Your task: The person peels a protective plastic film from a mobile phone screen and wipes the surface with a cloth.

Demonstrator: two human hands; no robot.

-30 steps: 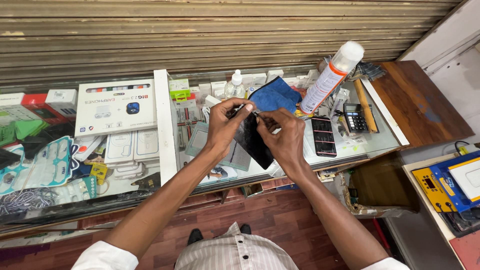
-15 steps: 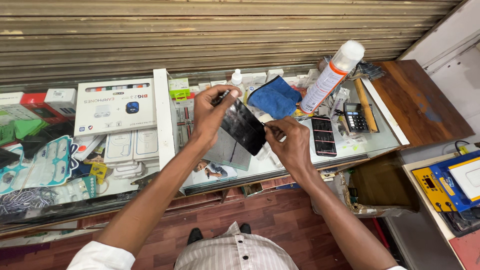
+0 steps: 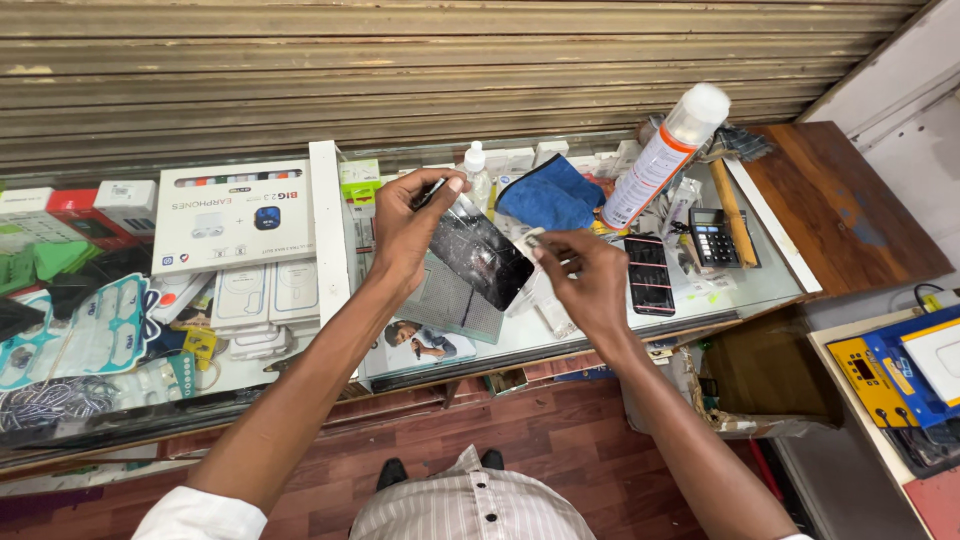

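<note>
**A:** Phone (image 3: 478, 255) first. Where are you holding it right now?

**B:** You are holding it up above the glass counter (image 3: 600, 325), tilted, with its dark face turned toward you. Your left hand (image 3: 408, 232) is pinching the top end, thumb and fingers closed on the edge near the corner. The glass is looking cracked, with pale lines spreading across it.

**A:** And the other hand?

**B:** Your right hand (image 3: 585, 275) is sitting just beside the lower end of the phone, fingers curled in, and the fingertips are nipping something small and pale (image 3: 530, 240). I cannot tell what that piece is, nor whether it is touching the phone.

**A:** How far along does that put you?

**B:** Judging by how things are lying, you are only at the start of working on the screen. The panel is not looking lifted or parted from the body, and nothing from it is lying loose on the counter. So the phone is in hand and being looked over, and the work on the glass itself is seemingly all left to do.

**A:** What is sitting close by?

**B:** The blue cloth (image 3: 550, 195) and the white spray can with the orange band (image 3: 660, 160) are waiting just behind your hands, a second phone (image 3: 648, 275) is lying flat by your right wrist, and a calculator (image 3: 712, 236) is sitting beyond it.
</note>
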